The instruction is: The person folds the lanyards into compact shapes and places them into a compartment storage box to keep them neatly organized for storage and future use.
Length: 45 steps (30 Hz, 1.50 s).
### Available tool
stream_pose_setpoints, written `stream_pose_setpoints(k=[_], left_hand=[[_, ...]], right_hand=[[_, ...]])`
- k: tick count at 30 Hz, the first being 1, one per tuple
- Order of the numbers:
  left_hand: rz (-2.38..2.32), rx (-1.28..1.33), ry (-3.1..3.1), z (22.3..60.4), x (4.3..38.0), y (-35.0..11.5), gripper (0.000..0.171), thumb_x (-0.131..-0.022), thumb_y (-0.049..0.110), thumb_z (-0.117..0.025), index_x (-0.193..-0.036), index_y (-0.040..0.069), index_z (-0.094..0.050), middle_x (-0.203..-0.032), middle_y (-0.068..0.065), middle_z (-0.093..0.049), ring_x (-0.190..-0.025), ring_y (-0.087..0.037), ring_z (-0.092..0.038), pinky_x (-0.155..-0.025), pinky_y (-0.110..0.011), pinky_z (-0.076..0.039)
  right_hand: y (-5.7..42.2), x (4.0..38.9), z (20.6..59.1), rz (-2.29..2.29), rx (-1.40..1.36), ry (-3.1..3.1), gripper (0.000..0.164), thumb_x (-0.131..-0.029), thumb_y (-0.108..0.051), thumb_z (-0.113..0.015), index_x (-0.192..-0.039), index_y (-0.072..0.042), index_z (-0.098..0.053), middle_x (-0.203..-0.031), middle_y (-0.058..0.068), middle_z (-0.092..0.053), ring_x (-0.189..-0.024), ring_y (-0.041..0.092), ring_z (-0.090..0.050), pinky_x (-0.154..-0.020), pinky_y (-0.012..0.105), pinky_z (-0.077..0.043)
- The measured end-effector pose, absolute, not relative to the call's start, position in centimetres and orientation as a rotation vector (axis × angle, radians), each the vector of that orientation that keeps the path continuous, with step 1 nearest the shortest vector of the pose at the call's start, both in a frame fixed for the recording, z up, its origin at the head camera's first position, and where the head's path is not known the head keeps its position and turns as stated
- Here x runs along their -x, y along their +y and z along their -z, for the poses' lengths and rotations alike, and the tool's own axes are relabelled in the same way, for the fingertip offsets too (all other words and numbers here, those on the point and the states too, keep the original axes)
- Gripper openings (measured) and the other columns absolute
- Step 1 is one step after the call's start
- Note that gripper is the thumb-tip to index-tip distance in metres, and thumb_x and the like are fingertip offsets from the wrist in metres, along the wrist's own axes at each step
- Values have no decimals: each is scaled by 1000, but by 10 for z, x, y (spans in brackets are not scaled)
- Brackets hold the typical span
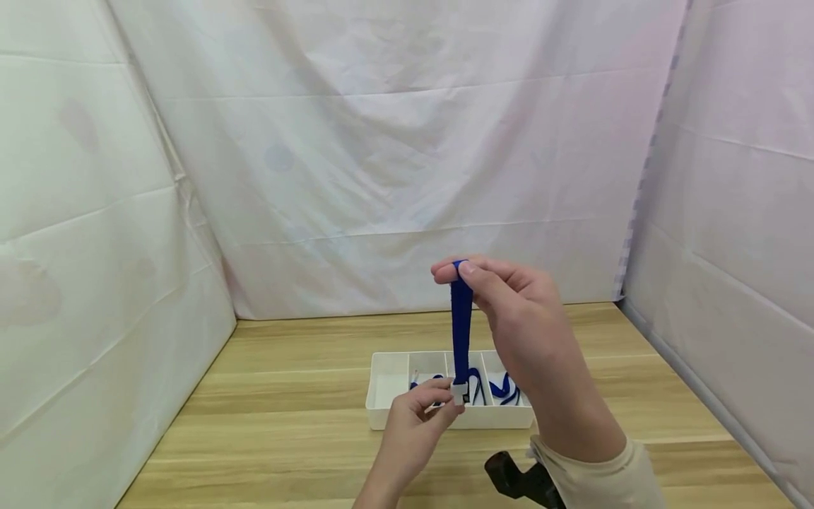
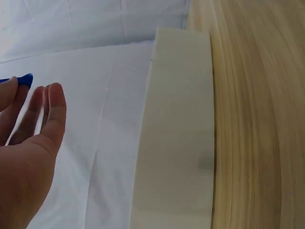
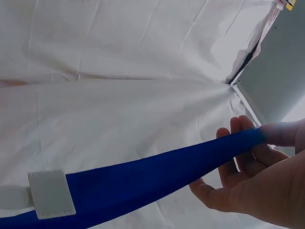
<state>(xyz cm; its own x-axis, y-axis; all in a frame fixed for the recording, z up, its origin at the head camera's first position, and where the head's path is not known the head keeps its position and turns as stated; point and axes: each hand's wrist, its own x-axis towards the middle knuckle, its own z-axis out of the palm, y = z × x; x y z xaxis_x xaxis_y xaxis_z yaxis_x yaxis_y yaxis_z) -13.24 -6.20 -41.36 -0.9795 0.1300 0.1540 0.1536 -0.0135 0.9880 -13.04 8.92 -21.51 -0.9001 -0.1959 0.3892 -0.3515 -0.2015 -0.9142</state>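
A blue lanyard (image 1: pixel 461 329) is stretched upright between the two hands, above a white divided tray (image 1: pixel 451 418). At the top, the right hand (image 1: pixel 524 318) pinches the strap between thumb and index finger. Lower down, a white plastic clip (image 1: pixel 459 391) sits on the strap; it also shows at the left of the right wrist view (image 3: pixel 51 194). The left hand (image 1: pixel 416 424) pinches the lower end beside this clip. In the left wrist view, a bit of blue strap (image 2: pixel 25 79) shows between left thumb and finger, while the other fingers stand fairly straight.
Blue straps (image 1: pixel 502 389) lie inside compartments of the tray, partly hidden behind the left hand. The tray stands on a wood-grain table (image 1: pixel 286 410). White cloth (image 1: pixel 381 155) hangs behind and on both sides. A black device (image 1: pixel 521 481) is by the right sleeve.
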Motion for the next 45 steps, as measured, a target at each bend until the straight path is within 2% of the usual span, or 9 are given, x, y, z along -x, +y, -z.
stream_pose_setpoints(k=[3,6,10,15,22,26,32,38,45], left_hand=[[2151,364,-2151,417,131,-63,10,-95,9,-79,-99,-1,-81,-117,-18,-76,-107,-7,-70,-92,-22,-62],[2164,360,-2064,418,129,-64,11,-91,8,-83,-98,0,-79,-104,-23,-78,-89,-7,-74,-81,-23,-64],[2148,446,-1946,421,127,-66,12,-90,4,-83,-95,-1,-73,-93,-27,-77,-79,-6,-75,-74,-24,-64],[1958,732,-1814,426,131,-66,5,-93,-9,-74,-96,-5,-74,-87,-28,-75,-82,-4,-74,-72,-30,-66],[1953,649,-1847,417,131,-62,11,-98,-4,-70,-104,-1,-79,-98,-24,-79,-89,-2,-72,-76,-24,-64],[1930,756,-1773,414,132,-61,17,-101,-7,-63,-110,-5,-77,-102,-28,-77,-94,-2,-72,-79,-25,-64],[1832,863,-1726,412,135,-55,13,-94,-8,-74,-106,-4,-76,-96,-24,-77,-94,-4,-73,-84,-31,-66],[1777,879,-1765,416,134,-55,4,-97,-3,-73,-100,-4,-75,-90,-22,-77,-86,-9,-74,-81,-33,-67],[1902,559,-1980,421,132,-56,22,-95,8,-80,-116,5,-75,-91,-16,-82,-81,-2,-73,-76,-24,-65]], right_hand=[[91,131,216,-2262,-667,-1913,26,-110,-14,-58,-104,-6,-82,-115,10,-79,-131,31,-66,-127,44,-36],[92,131,215,-2265,-686,-1900,26,-110,-15,-58,-104,-7,-82,-115,10,-79,-130,31,-66,-127,44,-35],[93,131,214,-2270,-704,-1885,26,-110,-16,-58,-104,-9,-82,-114,9,-80,-130,32,-66,-126,42,-36],[95,132,215,-2279,-725,-1881,26,-110,-16,-58,-104,-10,-82,-114,9,-80,-130,33,-66,-126,42,-37],[93,135,224,-2271,-691,-1948,26,-110,-17,-58,-106,-5,-82,-114,8,-81,-128,32,-69,-125,43,-42],[91,138,229,-2286,-668,-1949,27,-110,-17,-58,-106,-4,-81,-114,8,-81,-129,30,-68,-126,44,-40],[89,141,233,-2300,-639,-1928,26,-110,-15,-58,-106,-4,-81,-111,6,-81,-128,31,-68,-122,40,-44],[89,144,233,-2296,-600,-1930,28,-111,-15,-55,-109,1,-79,-117,5,-79,-134,27,-63,-126,43,-39],[92,153,230,-2168,-516,-2102,32,-111,-20,-56,-114,4,-76,-131,7,-75,-141,18,-55,-125,48,-37]])
